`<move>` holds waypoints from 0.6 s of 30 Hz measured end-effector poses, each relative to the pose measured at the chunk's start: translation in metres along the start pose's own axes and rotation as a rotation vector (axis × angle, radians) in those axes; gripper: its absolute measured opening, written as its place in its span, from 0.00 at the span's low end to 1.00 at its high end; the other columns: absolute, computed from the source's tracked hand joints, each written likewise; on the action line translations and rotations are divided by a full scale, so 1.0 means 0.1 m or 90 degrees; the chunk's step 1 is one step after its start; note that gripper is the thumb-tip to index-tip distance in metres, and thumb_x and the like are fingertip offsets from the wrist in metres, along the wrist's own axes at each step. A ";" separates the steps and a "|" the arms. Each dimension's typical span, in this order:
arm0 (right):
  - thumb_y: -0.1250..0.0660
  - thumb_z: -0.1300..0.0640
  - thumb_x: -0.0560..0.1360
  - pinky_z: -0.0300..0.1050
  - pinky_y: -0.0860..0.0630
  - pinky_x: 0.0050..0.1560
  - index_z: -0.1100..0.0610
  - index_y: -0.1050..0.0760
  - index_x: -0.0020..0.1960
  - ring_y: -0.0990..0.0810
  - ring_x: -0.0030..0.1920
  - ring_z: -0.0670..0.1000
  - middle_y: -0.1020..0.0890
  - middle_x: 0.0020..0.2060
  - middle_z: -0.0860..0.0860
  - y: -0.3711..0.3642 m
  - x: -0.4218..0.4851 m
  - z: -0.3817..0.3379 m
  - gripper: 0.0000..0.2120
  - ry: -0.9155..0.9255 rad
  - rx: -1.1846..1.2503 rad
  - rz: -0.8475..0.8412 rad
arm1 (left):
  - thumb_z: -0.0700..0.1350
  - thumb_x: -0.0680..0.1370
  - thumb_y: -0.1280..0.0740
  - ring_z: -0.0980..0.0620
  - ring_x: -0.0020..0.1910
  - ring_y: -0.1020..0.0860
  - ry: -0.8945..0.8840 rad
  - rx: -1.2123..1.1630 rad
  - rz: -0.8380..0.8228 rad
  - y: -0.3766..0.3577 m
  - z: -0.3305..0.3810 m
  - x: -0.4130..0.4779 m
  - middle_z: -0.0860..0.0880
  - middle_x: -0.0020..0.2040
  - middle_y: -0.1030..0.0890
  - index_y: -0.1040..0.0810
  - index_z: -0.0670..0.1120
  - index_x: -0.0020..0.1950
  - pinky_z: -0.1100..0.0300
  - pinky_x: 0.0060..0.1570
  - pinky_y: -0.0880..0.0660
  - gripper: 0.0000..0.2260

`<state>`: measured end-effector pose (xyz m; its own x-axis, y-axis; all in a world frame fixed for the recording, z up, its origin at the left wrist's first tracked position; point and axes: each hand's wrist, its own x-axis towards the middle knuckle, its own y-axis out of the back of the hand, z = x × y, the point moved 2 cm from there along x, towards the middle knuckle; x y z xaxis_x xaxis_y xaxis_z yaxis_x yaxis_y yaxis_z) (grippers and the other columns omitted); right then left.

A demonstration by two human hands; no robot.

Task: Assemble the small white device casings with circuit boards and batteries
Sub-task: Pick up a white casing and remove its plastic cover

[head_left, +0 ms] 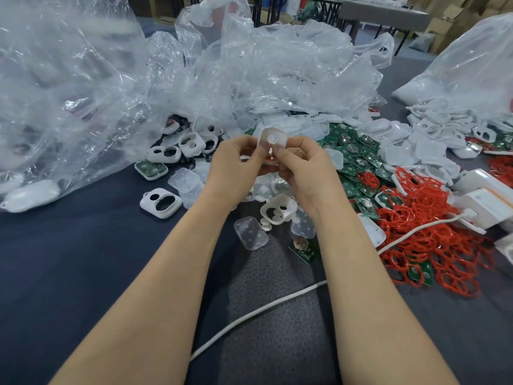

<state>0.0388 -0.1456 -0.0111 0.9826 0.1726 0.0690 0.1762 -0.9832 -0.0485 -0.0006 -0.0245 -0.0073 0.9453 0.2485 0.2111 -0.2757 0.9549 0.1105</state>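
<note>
I hold a small white casing point(271, 138) upright above the table, its round hole facing me. My left hand point(236, 168) and my right hand point(302, 168) both pinch it with fingers and thumbs. A bit of red ring point(269, 161) shows under the casing between my fingers. Loose white casings point(161, 202) lie on the dark table point(69, 259) to the left and just below my hands. Green circuit boards with round batteries point(355, 151) are heaped to the right. One board point(303, 249) lies alone near my right forearm.
Crumpled clear plastic bags point(111, 79) fill the back and left. A pile of red rubber rings point(433, 234) spreads at the right, beside white boxes point(488, 201). Translucent covers point(251, 233) lie scattered about. A white cable point(258, 311) crosses the table under my right arm.
</note>
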 end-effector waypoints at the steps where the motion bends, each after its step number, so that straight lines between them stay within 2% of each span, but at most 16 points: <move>1: 0.29 0.59 0.74 0.40 0.28 0.35 0.55 0.24 0.43 0.24 0.29 0.42 0.22 0.27 0.43 -0.01 0.00 0.00 0.04 0.007 -0.012 0.005 | 0.43 0.81 0.36 0.59 0.36 0.17 -0.004 0.023 0.010 0.00 0.00 0.00 0.46 0.41 0.17 0.21 0.39 0.49 0.71 0.37 0.24 0.08; 6: 0.33 0.62 0.76 0.38 0.29 0.33 0.54 0.26 0.43 0.22 0.37 0.51 0.21 0.38 0.55 -0.09 -0.01 0.04 0.06 0.028 -0.076 0.008 | 0.37 0.78 0.35 0.59 0.33 0.18 0.000 0.058 0.044 -0.01 -0.02 0.00 0.47 0.41 0.19 0.22 0.41 0.48 0.70 0.36 0.23 0.02; 8: 0.33 0.63 0.76 0.38 0.27 0.34 0.54 0.26 0.43 0.21 0.37 0.51 0.20 0.37 0.54 -0.09 -0.02 0.03 0.06 0.042 -0.076 0.010 | 0.37 0.78 0.34 0.60 0.35 0.18 0.008 0.037 0.046 0.00 -0.03 0.00 0.46 0.42 0.18 0.21 0.41 0.48 0.70 0.37 0.23 0.03; 12: 0.32 0.61 0.76 0.37 0.27 0.32 0.54 0.24 0.42 0.23 0.29 0.42 0.22 0.30 0.48 0.00 -0.01 -0.01 0.05 0.040 -0.077 0.057 | 0.39 0.78 0.32 0.52 0.44 0.16 0.067 -0.076 -0.017 0.00 -0.05 0.01 0.44 0.45 0.15 0.19 0.40 0.51 0.65 0.45 0.21 0.05; 15: 0.31 0.60 0.76 0.36 0.27 0.29 0.55 0.23 0.44 0.25 0.26 0.40 0.23 0.27 0.45 0.03 -0.02 0.00 0.03 0.014 -0.081 0.057 | 0.38 0.77 0.32 0.53 0.44 0.16 0.085 -0.057 -0.022 -0.01 -0.09 0.02 0.45 0.45 0.15 0.20 0.40 0.52 0.65 0.46 0.21 0.05; 18: 0.30 0.58 0.75 0.41 0.24 0.32 0.55 0.22 0.45 0.22 0.28 0.42 0.21 0.27 0.45 0.05 -0.03 -0.02 0.01 -0.037 -0.075 0.008 | 0.38 0.78 0.32 0.52 0.45 0.16 0.093 -0.038 -0.001 0.00 -0.11 0.03 0.44 0.46 0.16 0.21 0.42 0.51 0.61 0.50 0.20 0.03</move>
<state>0.0364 -0.1511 -0.0100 0.9871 0.1597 0.0116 0.1586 -0.9850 0.0683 0.0044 -0.0223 -0.0171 0.9622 0.2642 0.0667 -0.2678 0.9621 0.0525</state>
